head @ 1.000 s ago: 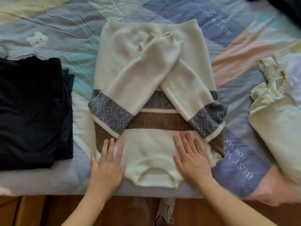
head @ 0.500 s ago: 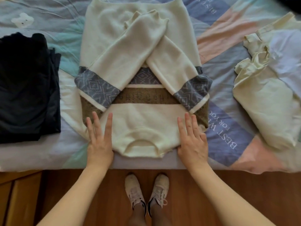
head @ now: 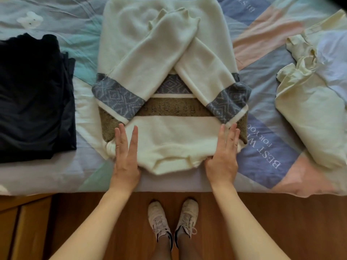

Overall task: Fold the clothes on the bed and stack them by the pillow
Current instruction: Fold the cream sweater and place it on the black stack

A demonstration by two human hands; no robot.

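Note:
A cream sweater [head: 174,132] with grey patterned and brown bands lies flat on the bed, collar toward me, both sleeves crossed over its body. My left hand [head: 125,156] rests on its near left shoulder with straight fingers. My right hand [head: 223,156] lies with straight fingers on the near right shoulder, its thumb tucked at the sweater's edge. A folded black garment [head: 32,102] sits to the left. An unfolded pale yellow garment [head: 309,113] lies crumpled to the right.
The patchwork bedspread [head: 272,147] with printed lettering covers the bed; its near edge runs across the lower middle. Below it is a wooden floor [head: 78,222] and my two shoes [head: 172,222]. A white cloth [head: 334,59] lies at the far right.
Both hands slid outward from the sweater's chest to its near shoulder corners. The view tilted down, showing the floor and shoes.

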